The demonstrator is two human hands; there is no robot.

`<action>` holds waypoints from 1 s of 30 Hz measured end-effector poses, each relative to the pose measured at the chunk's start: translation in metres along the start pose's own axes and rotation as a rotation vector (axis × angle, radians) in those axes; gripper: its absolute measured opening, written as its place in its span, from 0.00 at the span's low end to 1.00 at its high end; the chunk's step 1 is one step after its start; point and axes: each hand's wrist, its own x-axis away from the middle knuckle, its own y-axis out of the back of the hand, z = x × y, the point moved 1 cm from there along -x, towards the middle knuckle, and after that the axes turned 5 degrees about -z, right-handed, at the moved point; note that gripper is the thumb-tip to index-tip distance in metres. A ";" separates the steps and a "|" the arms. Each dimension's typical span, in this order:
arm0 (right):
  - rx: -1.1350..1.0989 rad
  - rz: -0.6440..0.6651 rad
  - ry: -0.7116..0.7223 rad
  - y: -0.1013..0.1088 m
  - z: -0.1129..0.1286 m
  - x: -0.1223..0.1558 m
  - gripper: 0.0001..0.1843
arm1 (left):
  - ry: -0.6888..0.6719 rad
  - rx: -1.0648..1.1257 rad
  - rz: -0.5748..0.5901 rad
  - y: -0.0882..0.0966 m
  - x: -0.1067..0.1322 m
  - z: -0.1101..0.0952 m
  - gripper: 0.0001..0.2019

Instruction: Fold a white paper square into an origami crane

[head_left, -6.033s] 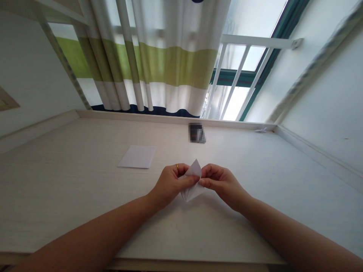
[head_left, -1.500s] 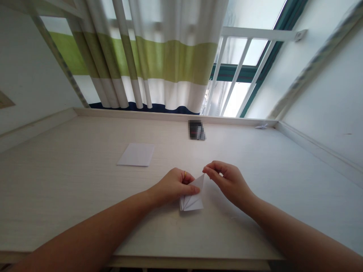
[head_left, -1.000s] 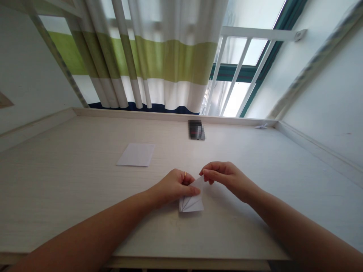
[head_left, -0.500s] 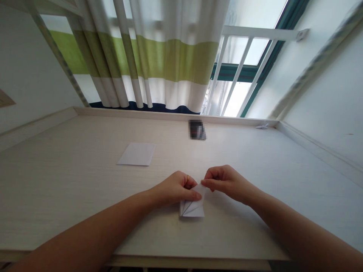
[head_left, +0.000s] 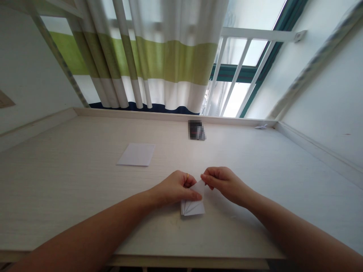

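While left hand [head_left: 176,188] clamps folded paper [head_left: 194,207] on desk [head_left: 85,189], right hand [head_left: 224,183] fingers [head_left: 208,181] pinching its top corner

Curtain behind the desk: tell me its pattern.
The curtain is white with a broad lime-green band and a navy hem; head view shows it best.

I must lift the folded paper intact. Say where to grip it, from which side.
Probably pinch the folded paper at its near edge, from the person's side: it lies flat, layers stacked there, and the left hand and right hand cover its far end.
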 end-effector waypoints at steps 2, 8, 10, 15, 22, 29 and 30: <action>0.073 -0.049 0.027 -0.001 -0.001 -0.002 0.15 | -0.042 0.056 -0.038 0.000 -0.002 0.001 0.13; -0.011 -0.007 0.045 -0.001 -0.008 -0.008 0.12 | -0.116 0.026 -0.105 0.004 -0.007 0.005 0.19; -0.111 0.082 0.041 -0.001 -0.010 -0.008 0.11 | -0.133 -0.012 -0.096 0.004 -0.006 0.004 0.20; -0.257 0.178 -0.023 -0.006 -0.011 -0.007 0.09 | -0.124 -0.098 -0.016 0.005 -0.003 0.003 0.21; -0.315 0.194 -0.091 -0.008 -0.010 -0.005 0.07 | -0.105 -0.115 0.044 0.009 -0.004 0.006 0.26; -0.387 0.139 -0.158 -0.004 -0.008 -0.005 0.07 | -0.099 -0.100 0.135 0.009 -0.002 0.006 0.29; -0.387 0.116 -0.166 -0.003 -0.008 -0.005 0.07 | -0.101 -0.091 0.138 0.010 -0.002 0.007 0.29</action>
